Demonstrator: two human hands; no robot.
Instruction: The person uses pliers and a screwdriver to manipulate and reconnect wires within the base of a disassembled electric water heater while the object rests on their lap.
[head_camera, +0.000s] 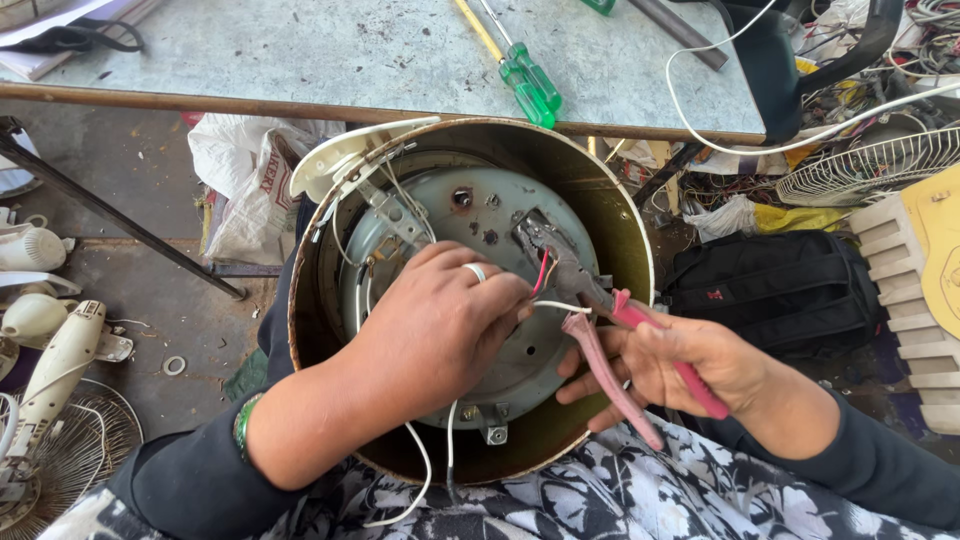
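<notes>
fan parts (50, 370), cream-coloured, lie on the floor at far left, with a wire fan guard (60, 460) below them. white plastic bag (245, 170) sits under the counter (300, 60) edge. round metal appliance housing (610, 210), open side facing up, rests on the lap, just below the counter edge; its inner plate (480, 210) shows screws and a bracket. left hand (440, 330), with a ring on one finger and a green bangle at the wrist, reaches inside the housing; its grip is closed, fingertips pinching the wires (543, 272), red and white, near the plate centre. white leads (425, 480) trail out over the lower rim. pliers (600, 330) with pink handles meet the wires just right of the left fingertips; whether the tool tip bites the wires cannot be told. right hand (690, 365) has its grip closed around the pliers handles, which stand spread apart. green-handled screwdrivers (530, 85) lie on the counter above the housing. black bag (780, 285) lies on the floor at right, with a second fan guard (870, 165) beyond it.
</notes>
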